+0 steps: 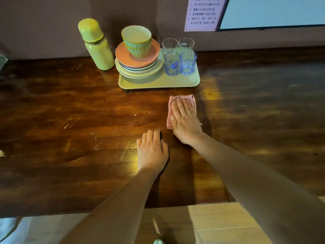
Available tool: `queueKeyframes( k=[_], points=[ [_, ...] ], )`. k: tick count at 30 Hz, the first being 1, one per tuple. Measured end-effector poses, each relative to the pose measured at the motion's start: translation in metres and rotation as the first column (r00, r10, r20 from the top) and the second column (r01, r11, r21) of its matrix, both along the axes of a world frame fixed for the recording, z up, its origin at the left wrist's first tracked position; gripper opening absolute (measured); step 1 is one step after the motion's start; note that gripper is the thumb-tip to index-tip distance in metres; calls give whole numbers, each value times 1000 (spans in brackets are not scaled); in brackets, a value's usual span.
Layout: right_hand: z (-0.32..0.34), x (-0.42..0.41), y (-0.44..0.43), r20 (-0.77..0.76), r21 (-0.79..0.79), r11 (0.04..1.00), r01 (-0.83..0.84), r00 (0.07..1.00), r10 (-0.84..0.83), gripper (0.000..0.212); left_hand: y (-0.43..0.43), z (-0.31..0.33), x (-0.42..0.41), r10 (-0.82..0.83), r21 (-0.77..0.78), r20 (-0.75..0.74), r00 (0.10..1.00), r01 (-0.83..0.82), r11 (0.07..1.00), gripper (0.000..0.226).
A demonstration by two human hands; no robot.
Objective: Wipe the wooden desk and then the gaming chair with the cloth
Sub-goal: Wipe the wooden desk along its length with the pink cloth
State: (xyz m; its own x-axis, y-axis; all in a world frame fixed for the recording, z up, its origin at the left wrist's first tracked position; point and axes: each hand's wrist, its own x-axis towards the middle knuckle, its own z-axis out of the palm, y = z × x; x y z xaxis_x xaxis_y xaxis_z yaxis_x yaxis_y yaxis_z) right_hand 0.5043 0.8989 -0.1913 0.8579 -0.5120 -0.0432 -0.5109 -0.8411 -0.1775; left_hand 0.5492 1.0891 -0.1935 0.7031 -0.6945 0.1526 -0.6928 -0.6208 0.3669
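A folded pink cloth (182, 98) lies on the dark wooden desk (70, 106), just in front of a tray. My right hand (185, 120) presses flat on the cloth with straight fingers and covers most of it. My left hand (152, 151) rests palm down on the bare wood, a little nearer and to the left of the cloth. A few pale specks and scuffs show on the wood left of the hands. No gaming chair is in view.
A pale tray (158, 82) at the back holds stacked plates and bowls (138, 55) and several glasses (179, 57). A yellow-green flask (96, 44) stands left of it by the wall. The desk's front edge runs along the bottom, with tiled floor (219, 224) below.
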Motion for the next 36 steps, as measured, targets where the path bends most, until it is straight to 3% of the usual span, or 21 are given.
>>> queueKeyframes(
  k=[8, 18, 22, 25, 29, 32, 36],
  points=[
    [8, -101, 87, 24, -68, 991, -119, 992, 121, 63, 3, 7, 0, 4, -71, -106, 994, -12, 997, 30],
    [11, -44, 44, -58, -22, 996, -83, 995, 82, 74, 3, -3, 4, -4, -70, -57, 998, 0, 998, 39],
    [9, -70, 70, -37, -45, 996, -73, 997, 72, 76, 3, 0, 2, -53, -4, -12, 999, 53, 999, 34],
    [2, -104, 109, -17, -38, 996, -81, 997, 80, 76, 20, -1, 2, -119, 83, 14, 993, 118, 990, 43],
    [-13, -147, 151, 3, -27, 993, -114, 993, 115, 76, 66, -7, -25, -177, 77, 1, 984, 176, 981, 49],
    [-14, -155, 140, 19, -67, 973, -221, 975, 223, 71, 69, -4, -28, -179, 79, 6, 984, 178, 981, 51],
    [4, -110, 99, -3, -75, 984, -159, 987, 160, 70, 68, -1, -29, -174, 73, 29, 984, 172, 982, 53]
  ],
)
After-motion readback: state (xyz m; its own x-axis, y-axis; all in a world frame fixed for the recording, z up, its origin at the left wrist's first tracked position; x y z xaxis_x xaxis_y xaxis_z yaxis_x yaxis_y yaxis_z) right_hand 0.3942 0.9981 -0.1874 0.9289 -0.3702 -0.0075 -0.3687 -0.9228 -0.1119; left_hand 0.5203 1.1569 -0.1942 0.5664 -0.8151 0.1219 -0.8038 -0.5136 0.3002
